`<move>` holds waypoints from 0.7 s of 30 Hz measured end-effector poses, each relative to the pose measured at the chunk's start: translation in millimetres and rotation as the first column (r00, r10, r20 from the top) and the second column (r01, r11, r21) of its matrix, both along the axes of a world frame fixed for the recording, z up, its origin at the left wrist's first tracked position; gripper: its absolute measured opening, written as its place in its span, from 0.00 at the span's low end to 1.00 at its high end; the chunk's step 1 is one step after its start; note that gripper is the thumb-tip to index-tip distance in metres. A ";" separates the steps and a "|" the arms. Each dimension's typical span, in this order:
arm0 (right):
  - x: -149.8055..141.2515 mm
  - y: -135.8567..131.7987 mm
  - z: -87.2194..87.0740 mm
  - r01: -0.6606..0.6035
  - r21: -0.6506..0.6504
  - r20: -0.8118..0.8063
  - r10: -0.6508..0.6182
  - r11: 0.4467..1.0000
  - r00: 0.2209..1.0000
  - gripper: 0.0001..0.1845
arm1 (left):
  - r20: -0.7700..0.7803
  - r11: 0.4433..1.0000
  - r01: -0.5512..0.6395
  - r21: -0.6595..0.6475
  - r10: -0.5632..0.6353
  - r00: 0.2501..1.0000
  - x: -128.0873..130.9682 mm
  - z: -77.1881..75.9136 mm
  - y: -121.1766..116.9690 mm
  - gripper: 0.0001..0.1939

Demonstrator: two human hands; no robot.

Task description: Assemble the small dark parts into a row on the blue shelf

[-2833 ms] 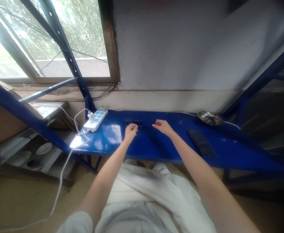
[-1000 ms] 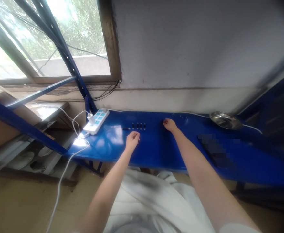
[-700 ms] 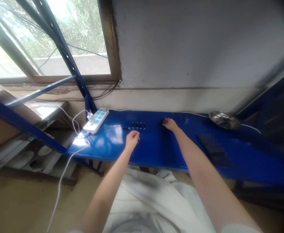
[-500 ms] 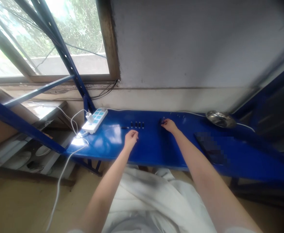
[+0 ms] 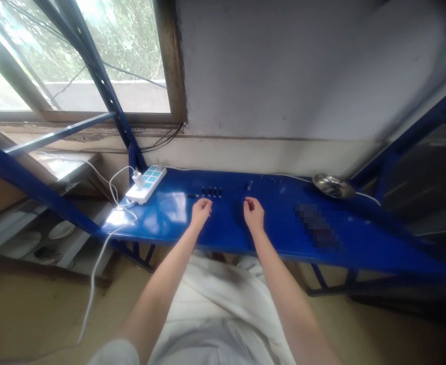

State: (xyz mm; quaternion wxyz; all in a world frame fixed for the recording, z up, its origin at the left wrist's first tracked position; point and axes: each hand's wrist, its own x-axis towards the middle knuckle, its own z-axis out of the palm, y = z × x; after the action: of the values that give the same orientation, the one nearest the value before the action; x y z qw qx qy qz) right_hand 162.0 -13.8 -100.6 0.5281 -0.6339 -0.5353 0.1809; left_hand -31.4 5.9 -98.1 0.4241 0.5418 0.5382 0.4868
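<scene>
My left hand rests on the blue metal shelf with its fingers curled in. Whether they hold anything is hidden. Just beyond it stands a short row of small dark pegs, and one more dark piece lies flat to their left. My right hand lies beside the left one, fingers loosely curled, with nothing visible in them. A single small dark peg stands apart, beyond its fingertips. Several tiny bits lie near the back edge.
A white power strip with a plugged-in charger and trailing white cable sits at the shelf's left end. A steel bowl stands at the back right, and a flat dark object lies right of my hands. Blue rack posts flank both sides.
My right hand has drawn back toward me from the single peg, which now stands alone. My left hand has barely moved. The view has shifted slightly.
</scene>
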 end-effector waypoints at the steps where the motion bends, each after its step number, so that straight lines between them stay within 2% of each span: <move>1: -2.0 -2.7 -0.7 -0.005 0.000 0.013 0.005 1.000 1.000 0.17 | 0.022 1.000 -0.019 0.007 0.019 1.000 -0.1 1.3 0.3 0.12; 6: -2.2 -6.2 -2.6 -0.010 0.006 0.097 0.009 1.000 0.995 0.17 | 0.113 0.969 -0.241 0.054 0.234 0.966 -16.2 7.5 14.5 0.10; 8: -2.0 -6.6 -2.6 -0.025 0.011 0.131 0.023 1.000 0.991 0.16 | 0.052 0.949 -0.304 0.086 0.300 0.952 -30.9 10.0 26.5 0.10; 10: -2.3 -7.0 -3.1 -0.044 0.010 0.150 0.042 0.999 0.988 0.16 | -0.110 0.942 -0.292 0.168 0.312 0.944 -47.7 12.4 40.0 0.08; 12: -2.5 -7.0 -4.3 -0.058 0.008 0.158 0.056 0.998 0.986 0.17 | -0.345 0.951 -0.236 0.198 0.293 0.891 -63.5 14.1 52.8 0.09; 13: -2.4 -6.8 -5.2 -0.063 0.007 0.160 0.061 0.998 0.985 0.17 | -0.465 0.968 -0.159 0.195 0.234 0.854 -70.3 14.6 58.4 0.11; 16: -1.8 -5.6 -8.1 -0.076 -0.004 0.164 0.076 0.997 0.984 0.17 | -0.734 0.987 0.059 0.152 0.072 0.676 -84.3 14.6 71.0 0.17; 18: -1.4 -5.0 -9.1 -0.083 -0.015 0.164 0.084 0.996 0.983 0.17 | -0.824 0.987 0.121 0.104 0.017 0.566 -88.1 13.8 76.1 0.17; 21: -1.2 -5.2 -8.4 -0.082 -0.022 0.166 0.084 0.996 0.983 0.16 | -0.871 0.991 0.121 0.056 -0.011 0.490 -87.8 12.1 80.2 0.13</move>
State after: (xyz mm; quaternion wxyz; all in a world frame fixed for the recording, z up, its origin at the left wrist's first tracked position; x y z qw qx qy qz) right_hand 160.8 -19.0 -109.0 0.4687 -0.6279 -0.6022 0.1531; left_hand -119.2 86.1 -86.0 0.0834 0.7555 0.6298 0.1600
